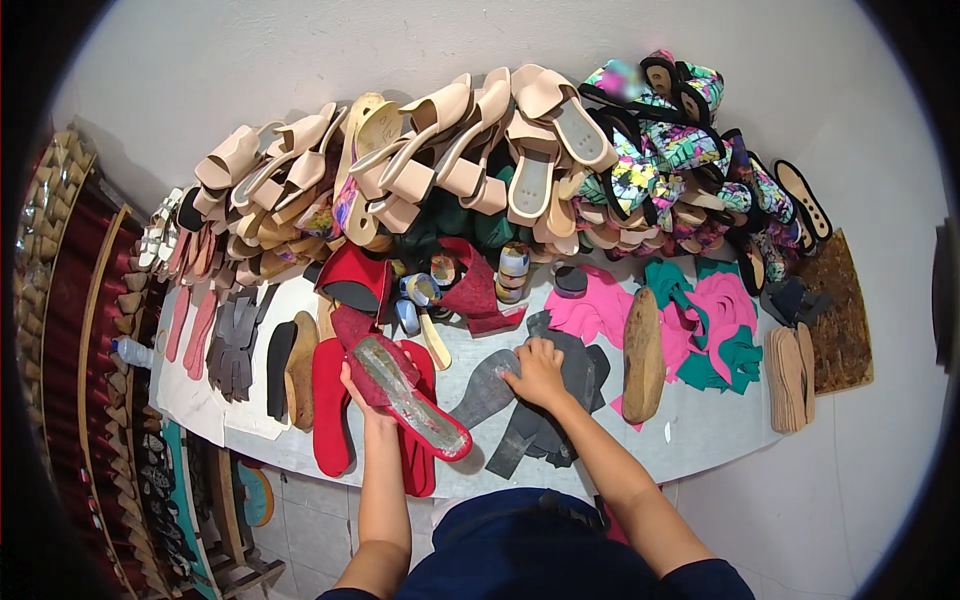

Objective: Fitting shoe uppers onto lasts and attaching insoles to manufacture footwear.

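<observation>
My left hand (372, 396) is closed around a red sandal (405, 388), held tilted over the near edge of the table. Its underside faces up, showing a shiny, glue-smeared grey middle inside a red rim. Beneath it lie red sole pieces (328, 410), partly hidden by the sandal and my hand. My right hand (538, 372) rests on a pile of dark grey sole pieces (545, 432). Its curled fingers and thumb grip the end of one grey sole piece (484, 388), which points left toward the sandal.
Finished beige sandals (440, 110) and flowered slippers (660, 150) are heaped along the wall. Pink cutouts (592, 308), green cutouts (735, 368), a wooden shoe last (642, 355), tape rolls (512, 270) and stacked tan soles (788, 380) lie around my hands. Shelves stand left.
</observation>
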`<action>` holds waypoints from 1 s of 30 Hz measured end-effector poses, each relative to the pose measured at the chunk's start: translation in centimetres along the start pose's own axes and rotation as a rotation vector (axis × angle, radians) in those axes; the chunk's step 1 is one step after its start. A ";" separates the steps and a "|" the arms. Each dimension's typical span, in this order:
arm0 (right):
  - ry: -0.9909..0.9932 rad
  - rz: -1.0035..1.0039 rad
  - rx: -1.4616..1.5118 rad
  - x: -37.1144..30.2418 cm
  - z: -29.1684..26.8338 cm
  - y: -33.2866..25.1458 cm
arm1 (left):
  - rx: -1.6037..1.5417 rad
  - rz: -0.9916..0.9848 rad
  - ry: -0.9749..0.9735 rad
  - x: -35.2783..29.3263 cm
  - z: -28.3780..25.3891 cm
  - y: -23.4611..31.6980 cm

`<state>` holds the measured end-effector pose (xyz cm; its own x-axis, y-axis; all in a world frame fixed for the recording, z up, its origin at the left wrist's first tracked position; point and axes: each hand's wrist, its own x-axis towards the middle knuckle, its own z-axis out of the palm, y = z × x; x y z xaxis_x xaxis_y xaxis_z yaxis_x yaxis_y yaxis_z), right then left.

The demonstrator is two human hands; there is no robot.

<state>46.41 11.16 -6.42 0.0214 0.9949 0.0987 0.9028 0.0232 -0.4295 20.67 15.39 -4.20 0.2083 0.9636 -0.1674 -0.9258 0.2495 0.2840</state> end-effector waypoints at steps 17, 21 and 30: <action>-0.423 0.447 0.963 2.5 -10.5 -1.2 | -0.082 -0.103 -0.039 0.7 0.6 -1.0; -0.453 0.379 1.294 2.6 -9.7 -0.5 | -0.070 -0.136 -0.025 0.7 1.1 -1.6; -0.075 -0.041 0.527 3.4 -9.1 0.2 | -0.024 -0.185 -0.097 -0.1 1.5 -2.2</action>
<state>50.59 13.61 1.98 -0.0574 0.9960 0.0685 0.5639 0.0890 -0.8211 23.15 14.93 -3.37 0.4037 0.9066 -0.1227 -0.8759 0.4217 0.2344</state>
